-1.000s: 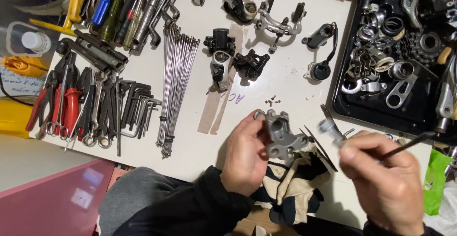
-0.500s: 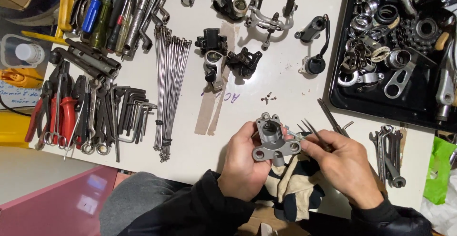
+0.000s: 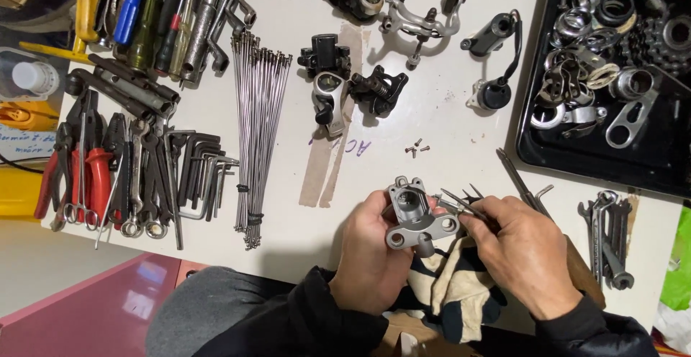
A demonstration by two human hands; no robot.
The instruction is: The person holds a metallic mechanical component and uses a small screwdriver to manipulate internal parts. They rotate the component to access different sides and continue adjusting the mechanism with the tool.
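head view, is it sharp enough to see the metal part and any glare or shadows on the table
Head view: sharp and evenly lit; the grey metal part in the left hand is crisp, the right hand too. Soft shadows sit under the hands; a mild sheen shows on the white table, and its edges bow slightly.

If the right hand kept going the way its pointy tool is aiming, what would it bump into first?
The right hand aims its thin tool up and left. It would probably meet the grey metal part held by the left hand first; the tip already sits beside it, though depth is hard to judge.

Right hand (image 3: pixel 529 252) now with tweezers (image 3: pixel 461 204) at the grey caliper body (image 3: pixel 416 219).
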